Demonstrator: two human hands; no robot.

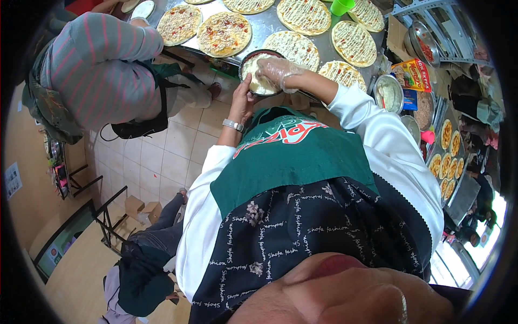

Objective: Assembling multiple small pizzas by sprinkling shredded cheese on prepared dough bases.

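Upper centre: the bare left hand (pixel 243 102) clasps a round black bowl (pixel 241 69); the clear-gloved right hand (pixel 279 73), half-curled in white shreds (pixel 250 66), grasp unclear, lies nearer the white-striped round pizza (pixel 294 47).

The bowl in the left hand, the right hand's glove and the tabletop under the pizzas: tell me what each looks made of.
Bowl: dark plastic or coated metal; its smooth rim leaves that open.
Glove: probably thin, glossy clear plastic film, being see-through and wrinkled.
Tabletop: likely metal, smooth-finished, by its grey colour and blurred sheen.
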